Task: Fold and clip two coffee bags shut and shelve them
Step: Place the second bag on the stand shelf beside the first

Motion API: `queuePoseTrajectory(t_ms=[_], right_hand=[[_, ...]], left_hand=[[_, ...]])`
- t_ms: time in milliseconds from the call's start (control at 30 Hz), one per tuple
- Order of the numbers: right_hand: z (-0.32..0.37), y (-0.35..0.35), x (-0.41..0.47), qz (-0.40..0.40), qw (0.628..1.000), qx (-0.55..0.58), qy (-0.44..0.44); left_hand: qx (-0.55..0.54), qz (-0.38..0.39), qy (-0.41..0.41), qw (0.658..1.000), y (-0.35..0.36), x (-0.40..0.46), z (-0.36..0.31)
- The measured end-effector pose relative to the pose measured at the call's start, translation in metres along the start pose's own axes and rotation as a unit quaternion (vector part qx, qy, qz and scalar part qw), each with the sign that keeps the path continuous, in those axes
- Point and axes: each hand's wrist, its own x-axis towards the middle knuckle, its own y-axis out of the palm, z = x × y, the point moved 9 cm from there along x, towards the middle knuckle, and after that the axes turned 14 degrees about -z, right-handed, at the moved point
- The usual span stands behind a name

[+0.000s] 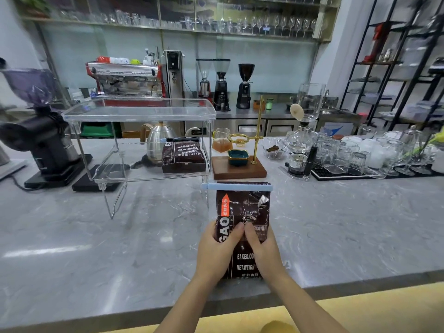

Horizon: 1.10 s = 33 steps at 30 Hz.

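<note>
- On the grey marble counter (120,236), the clear acrylic shelf rack (139,114) already holds one clipped coffee bag (183,156) on its lower tier; space beside it looks free.
- The second coffee bag (242,227) lies flat near the counter's edge, both hands gripping its sides: left hand (216,251), right hand (264,251).
- The blue clip (236,187) spans its top; whether it bites fully is unclear, so lift by the body, not the clip.
</note>
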Motion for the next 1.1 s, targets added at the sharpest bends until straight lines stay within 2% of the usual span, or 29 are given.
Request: queuePoseTrajectory(t_ms=[133, 333, 633, 900, 1000, 1100], right_hand=[[-0.008, -0.001, -0.006, 0.036, 0.998, -0.048, 0.010], [-0.012, 0.000, -0.010, 0.019, 0.999, -0.044, 0.018], [-0.010, 0.011, -0.017, 0.017, 0.998, -0.045, 0.035], [0.005, 0.042, -0.023, 0.039, 0.998, -0.016, 0.038], [0.015, 0.057, -0.023, 0.051, 0.998, -0.008, 0.034], [0.023, 0.067, -0.023, 0.055, 0.998, 0.015, 0.038]], left_hand=[[0.000, -0.010, 0.001, 1.000, -0.005, -0.003, -0.002], [0.003, -0.068, 0.015, 0.998, -0.022, -0.006, -0.001], [0.020, -0.080, 0.016, 0.996, -0.037, -0.007, -0.009], [-0.009, -0.108, -0.008, 0.994, -0.067, -0.002, -0.021], [0.008, -0.133, -0.009, 0.991, -0.082, 0.003, -0.027], [0.035, -0.125, -0.016, 0.991, -0.086, 0.007, -0.030]])
